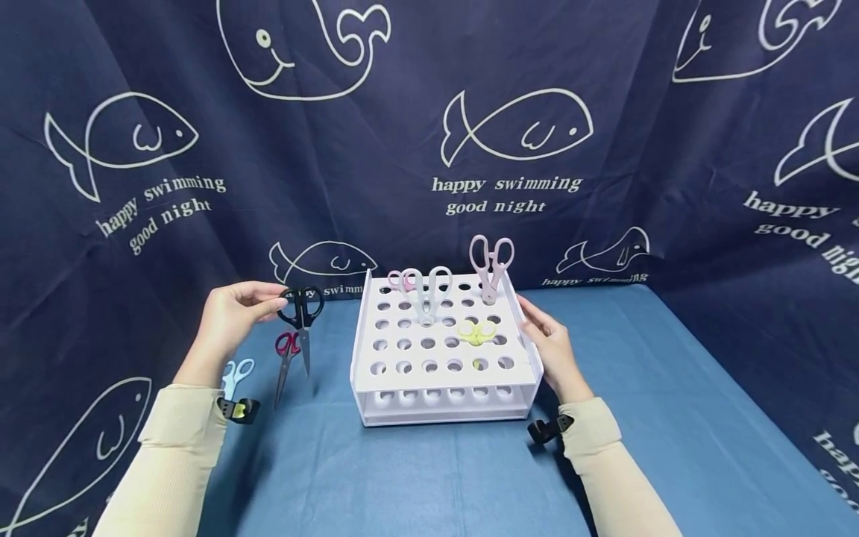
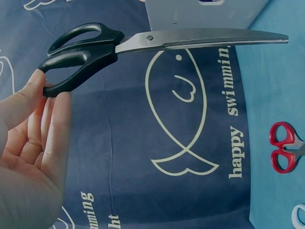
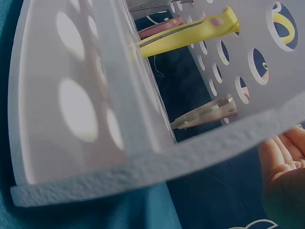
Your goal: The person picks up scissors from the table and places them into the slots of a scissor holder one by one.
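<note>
My left hand (image 1: 231,317) pinches one handle loop of a pair of black-handled scissors (image 1: 302,317) between thumb and fingertips. The scissors hang blades down in the head view, with the blades together. Below them on the cloth lie red-handled scissors (image 1: 287,344) and light blue scissors (image 1: 236,375), the latter partly hidden by my wrist. My right hand (image 1: 553,350) rests against the right side of a white rack (image 1: 429,380) with rows of round holes. Standing in it are pink scissors (image 1: 492,265), pale grey-blue scissors (image 1: 426,294), yellow scissors (image 1: 476,332) and a smaller pink pair (image 1: 405,280).
The rack has a lower tier with matching holes, visible along its front. Blue cloth (image 1: 429,477) covers the table. A dark blue curtain (image 1: 416,149) with white fish drawings hangs close behind the rack and along both sides.
</note>
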Available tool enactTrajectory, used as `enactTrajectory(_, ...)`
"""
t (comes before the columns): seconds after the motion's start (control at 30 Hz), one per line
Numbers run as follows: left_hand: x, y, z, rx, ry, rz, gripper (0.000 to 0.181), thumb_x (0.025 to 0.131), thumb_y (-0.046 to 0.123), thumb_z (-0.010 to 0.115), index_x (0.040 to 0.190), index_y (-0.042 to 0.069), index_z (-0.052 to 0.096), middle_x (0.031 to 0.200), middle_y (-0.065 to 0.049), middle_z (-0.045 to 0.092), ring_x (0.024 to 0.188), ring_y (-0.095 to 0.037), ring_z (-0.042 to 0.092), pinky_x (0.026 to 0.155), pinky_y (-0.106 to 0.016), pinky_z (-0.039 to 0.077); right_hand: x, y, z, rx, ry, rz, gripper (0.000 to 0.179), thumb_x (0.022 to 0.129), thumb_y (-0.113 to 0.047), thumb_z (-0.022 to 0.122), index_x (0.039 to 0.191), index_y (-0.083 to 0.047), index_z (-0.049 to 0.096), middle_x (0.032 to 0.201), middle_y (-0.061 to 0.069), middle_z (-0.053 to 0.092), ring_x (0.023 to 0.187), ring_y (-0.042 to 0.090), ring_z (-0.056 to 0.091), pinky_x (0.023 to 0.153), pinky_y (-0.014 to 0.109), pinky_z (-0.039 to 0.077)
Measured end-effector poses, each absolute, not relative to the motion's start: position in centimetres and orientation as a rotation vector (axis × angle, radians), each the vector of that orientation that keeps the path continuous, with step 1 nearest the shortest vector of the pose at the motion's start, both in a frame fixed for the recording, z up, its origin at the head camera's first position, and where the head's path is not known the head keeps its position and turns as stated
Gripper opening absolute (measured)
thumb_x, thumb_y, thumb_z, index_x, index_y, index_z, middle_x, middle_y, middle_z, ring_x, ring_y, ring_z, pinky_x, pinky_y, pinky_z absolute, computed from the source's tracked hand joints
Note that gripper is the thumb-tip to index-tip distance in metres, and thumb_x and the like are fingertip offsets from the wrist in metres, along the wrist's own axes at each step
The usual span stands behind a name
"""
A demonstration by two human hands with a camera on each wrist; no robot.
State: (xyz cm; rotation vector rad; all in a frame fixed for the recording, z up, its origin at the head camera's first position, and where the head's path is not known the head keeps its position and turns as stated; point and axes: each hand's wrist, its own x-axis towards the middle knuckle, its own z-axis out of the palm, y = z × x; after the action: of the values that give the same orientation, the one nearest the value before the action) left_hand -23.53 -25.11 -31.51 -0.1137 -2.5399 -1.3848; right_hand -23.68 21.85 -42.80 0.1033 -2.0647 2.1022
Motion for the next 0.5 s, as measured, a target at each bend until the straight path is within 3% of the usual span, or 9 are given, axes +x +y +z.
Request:
enactTrajectory(0.37, -23.9, -25.3, -30.2, -0.125, -2.462, -1.403, 0.035, 0.086, 0.018, 0.075, 0.113, -0.003, 0.068, 0.069, 0.029, 0.065, 0.067, 0.003, 0.068, 0.065, -0.012, 0.056, -23.7, 21.9, -43.0, 0.142, -2.049, 2.101, 0.047, 0.098, -0.007, 0.050, 0.145, -0.006, 0.045, 0.149, 0.013, 0.042, 0.118, -0.003, 0.051, 0.091, 0.009, 0.047)
enactTrajectory(0.5, -24.1, -25.3, -29.6, -0.126, -2.398, -1.481, 0.032, 0.086, 0.012, 0.074, 0.112, -0.005, 0.068, 0.069, 0.026, 0.066, 0.067, 0.006, 0.067, 0.065, -0.013, 0.057, -23.6, 21.9, -43.1, 0.153, -2.036, 2.105, 0.047, 0.098, -0.006, 0.050, 0.144, -0.004, 0.045, 0.149, 0.015, 0.042, 0.116, -0.003, 0.052, 0.090, 0.009, 0.048)
